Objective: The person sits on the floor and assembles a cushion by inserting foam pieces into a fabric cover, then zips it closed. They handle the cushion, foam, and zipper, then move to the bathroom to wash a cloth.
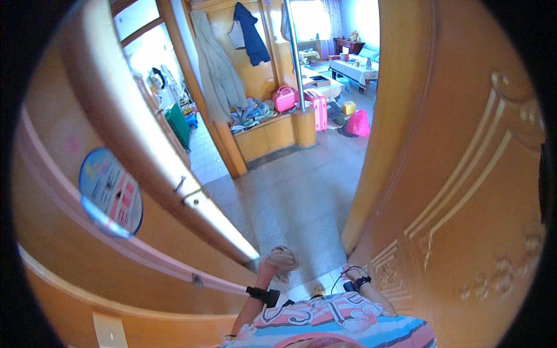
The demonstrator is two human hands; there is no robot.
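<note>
A bunched beige-brown cloth point(283, 260) is gripped in my left hand point(267, 271), which is raised in front of me near the lower end of a door's pale edge point(223, 229). A black band with a small dark box sits on that wrist. Low at my right side, my right hand point(348, 271) is close to the carved wooden door point(394, 269). A thin black cable loops around it, and another dark band circles the wrist. Its fingers are too small and hidden to read.
Ahead lies a grey tiled floor point(284, 203). Coats point(217, 69) hang above a wooden bench point(267, 139) bearing clothes and a pink case point(285, 99). Beyond are a pink suitcase point(319, 111), a pink bag point(358, 123) and a table point(354, 71). A metal latch point(192, 200) juts from the left door edge.
</note>
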